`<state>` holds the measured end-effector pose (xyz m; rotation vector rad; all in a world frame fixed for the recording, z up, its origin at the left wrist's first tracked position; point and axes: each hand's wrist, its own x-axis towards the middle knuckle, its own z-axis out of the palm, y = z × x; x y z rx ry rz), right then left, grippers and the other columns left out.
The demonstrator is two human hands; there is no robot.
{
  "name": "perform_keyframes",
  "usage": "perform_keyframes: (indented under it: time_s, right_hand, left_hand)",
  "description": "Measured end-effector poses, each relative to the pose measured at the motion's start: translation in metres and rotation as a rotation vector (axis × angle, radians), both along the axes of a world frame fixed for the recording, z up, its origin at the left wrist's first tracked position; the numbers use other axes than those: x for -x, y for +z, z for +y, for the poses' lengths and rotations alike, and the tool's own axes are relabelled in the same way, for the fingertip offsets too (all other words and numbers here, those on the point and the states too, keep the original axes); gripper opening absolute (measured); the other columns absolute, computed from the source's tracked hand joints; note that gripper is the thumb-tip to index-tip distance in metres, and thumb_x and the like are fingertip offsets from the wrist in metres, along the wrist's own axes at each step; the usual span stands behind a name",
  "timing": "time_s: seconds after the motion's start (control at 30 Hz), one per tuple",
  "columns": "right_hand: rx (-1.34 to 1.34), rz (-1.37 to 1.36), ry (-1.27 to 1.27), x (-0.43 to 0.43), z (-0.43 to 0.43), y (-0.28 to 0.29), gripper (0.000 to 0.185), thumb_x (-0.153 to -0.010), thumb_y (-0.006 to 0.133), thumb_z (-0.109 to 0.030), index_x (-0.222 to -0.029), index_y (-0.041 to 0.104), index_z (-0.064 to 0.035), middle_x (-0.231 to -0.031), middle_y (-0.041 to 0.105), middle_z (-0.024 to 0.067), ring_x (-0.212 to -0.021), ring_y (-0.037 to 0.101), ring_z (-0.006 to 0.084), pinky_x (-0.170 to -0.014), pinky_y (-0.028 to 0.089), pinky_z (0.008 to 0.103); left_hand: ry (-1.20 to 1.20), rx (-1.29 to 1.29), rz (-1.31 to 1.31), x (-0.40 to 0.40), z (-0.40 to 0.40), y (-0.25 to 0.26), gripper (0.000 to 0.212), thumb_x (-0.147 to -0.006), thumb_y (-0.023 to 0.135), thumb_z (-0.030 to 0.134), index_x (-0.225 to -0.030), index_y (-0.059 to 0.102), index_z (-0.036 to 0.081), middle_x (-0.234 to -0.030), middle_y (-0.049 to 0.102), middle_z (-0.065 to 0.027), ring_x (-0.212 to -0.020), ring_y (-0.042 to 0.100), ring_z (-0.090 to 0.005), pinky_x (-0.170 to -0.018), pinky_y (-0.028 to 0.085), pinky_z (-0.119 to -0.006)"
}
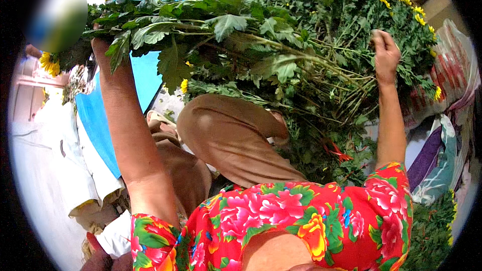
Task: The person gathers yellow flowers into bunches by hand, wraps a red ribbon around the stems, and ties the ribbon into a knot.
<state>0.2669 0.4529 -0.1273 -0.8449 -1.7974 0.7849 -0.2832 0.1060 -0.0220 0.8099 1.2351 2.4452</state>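
Note:
A long bundle of leafy chrysanthemum stems (226,26) lies across the view above my knees, a yellow bloom (49,64) near its left end. My left hand (98,32) is mostly hidden under the leaves at that left end, so its grip does not show. At the right, my right hand (386,51) is raised beside the stem ends with its fingers curled; whether a stem is between them cannot be made out. Cut stem ends (357,82) spread out just left of that wrist.
A large heap of chrysanthemums (324,3) fills the far side. Blue sheeting (145,79) and white sacks (67,158) lie at left. Clear and red plastic wrapping (448,75) stands at right, with more yellow-edged flowers (429,233) below. Red ties (339,153) lie among leaves.

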Motion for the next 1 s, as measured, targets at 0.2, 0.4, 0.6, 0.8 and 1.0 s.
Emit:
perform_keyframes:
  time_s: [0.2,0.4,0.6,0.8,1.0]
  right_hand:
    - [-0.334,-0.124,0.400,-0.002,-0.158,-0.026,0.020,-0.083,0.067,-0.021,-0.067,0.063,-0.0099,-0.063,0.060,0.0040,-0.058,0.059,0.0224,-0.054,0.048,0.0334]
    - [-0.521,-0.922,0.554,0.089,-0.146,-0.115,0.035,-0.088,0.062,-0.023,-0.118,0.059,-0.0062,-0.110,0.062,0.0115,-0.099,0.060,0.0318,-0.085,0.050,0.0464]
    - [0.107,-1.507,0.232,0.034,-0.072,-0.216,0.071,-0.096,0.059,-0.034,-0.154,0.021,-0.0165,-0.160,0.015,0.0066,-0.137,0.033,0.0337,-0.116,0.025,0.0586]
    - [0.057,-1.441,0.361,0.041,-0.072,-0.198,0.074,-0.094,0.063,-0.025,-0.154,0.019,-0.0182,-0.160,0.012,0.0091,-0.140,0.026,0.0404,-0.118,0.027,0.0602]
    - [0.151,-0.714,-0.002,0.063,-0.045,-0.138,0.045,-0.095,0.061,-0.028,-0.130,0.056,-0.0015,-0.122,0.061,0.0215,-0.102,0.063,0.0369,-0.094,0.048,0.0495]
  left_hand:
    - [0.024,-0.012,-0.083,-0.042,0.032,0.008,0.039,-0.094,0.047,0.029,-0.120,0.057,0.001,-0.120,0.060,-0.0192,-0.111,0.055,-0.0380,-0.103,0.040,-0.055]
    - [-0.245,-0.109,-0.167,-0.021,0.047,0.009,0.039,-0.092,0.058,0.026,-0.121,0.060,0.002,-0.124,0.061,-0.0193,-0.113,0.058,-0.0377,-0.104,0.041,-0.057]
    - [-0.021,0.232,0.333,0.043,-0.011,0.070,0.047,-0.094,0.055,0.035,-0.129,0.052,0.003,-0.126,0.058,-0.0162,-0.114,0.055,-0.0311,-0.104,0.042,-0.049]
    - [0.571,0.474,0.541,0.029,-0.104,0.153,0.055,-0.093,0.055,0.042,-0.136,0.048,0.008,-0.136,0.051,-0.0127,-0.126,0.046,-0.0281,-0.110,0.036,-0.046]
    - [0.574,0.044,0.215,-0.028,-0.149,0.163,0.055,-0.093,0.053,0.044,-0.136,0.048,0.009,-0.136,0.051,-0.0133,-0.125,0.047,-0.0297,-0.110,0.036,-0.048]
